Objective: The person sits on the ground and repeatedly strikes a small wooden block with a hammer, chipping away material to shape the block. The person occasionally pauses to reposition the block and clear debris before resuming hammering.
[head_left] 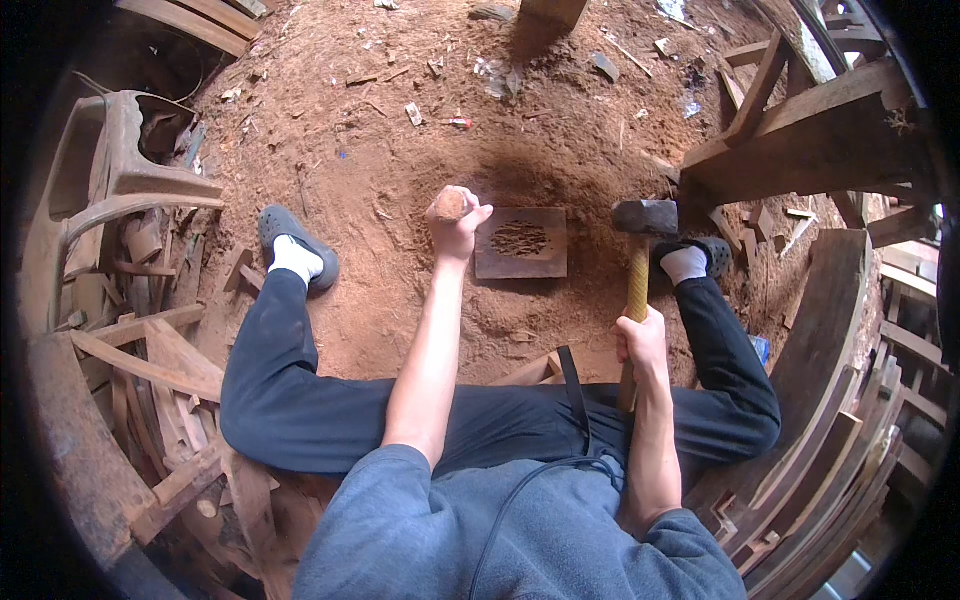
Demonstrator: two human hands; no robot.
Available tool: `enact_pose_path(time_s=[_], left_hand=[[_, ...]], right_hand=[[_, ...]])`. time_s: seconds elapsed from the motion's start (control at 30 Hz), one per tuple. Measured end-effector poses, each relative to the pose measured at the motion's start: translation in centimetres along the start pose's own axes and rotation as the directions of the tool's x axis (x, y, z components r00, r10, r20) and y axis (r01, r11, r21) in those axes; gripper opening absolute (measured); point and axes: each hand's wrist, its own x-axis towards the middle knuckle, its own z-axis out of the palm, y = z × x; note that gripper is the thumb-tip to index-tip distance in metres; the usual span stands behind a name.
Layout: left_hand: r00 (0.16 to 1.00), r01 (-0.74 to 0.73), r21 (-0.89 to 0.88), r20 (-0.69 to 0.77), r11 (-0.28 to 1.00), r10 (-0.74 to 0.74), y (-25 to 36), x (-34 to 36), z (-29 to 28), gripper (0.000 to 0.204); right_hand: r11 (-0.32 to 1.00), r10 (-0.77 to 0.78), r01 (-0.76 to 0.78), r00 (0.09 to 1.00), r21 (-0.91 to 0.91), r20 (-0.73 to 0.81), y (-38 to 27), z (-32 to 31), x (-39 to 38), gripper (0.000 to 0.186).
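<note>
My left hand [456, 232] is closed around a round wooden handle [450, 206], seen almost end-on; the rest of that tool is hidden below the fist. Just right of the fist, a square dark wooden board [550, 263] lies flat on the ground, with a rough, chipped, round patch [520, 240] in its middle. My right hand [642, 338] grips a hammer by its yellow, textured handle [638, 285]. The hammer's dark metal head [645, 217] points away from me, to the right of the board and apart from it.
Brown sawdust ground [380, 160] with litter stretches around. A worn plastic chair [120, 190] and wood scraps [180, 370] stand at left. A heavy beam [800, 150] and stacked planks [830, 470] fill the right. My shoes [300, 245] flank the board.
</note>
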Motion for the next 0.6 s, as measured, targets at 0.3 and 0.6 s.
enact_pose_path(time_s=[0.3,0.6], left_hand=[[0.999,0.033,0.023,-0.020,0.999,-0.032,-3.1,-0.4,0.1,0.022],[0.989,0.011,-0.065,-0.147,0.998,-0.020,-3.2,0.9,-1.8,0.026]], right_hand=[[0.999,0.038,-0.038,0.999,-0.007,0.027,-0.8,0.2,-0.4,0.007],[0.998,0.062,-0.062,0.998,-0.020,0.021,-0.9,0.3,-0.1,0.008]])
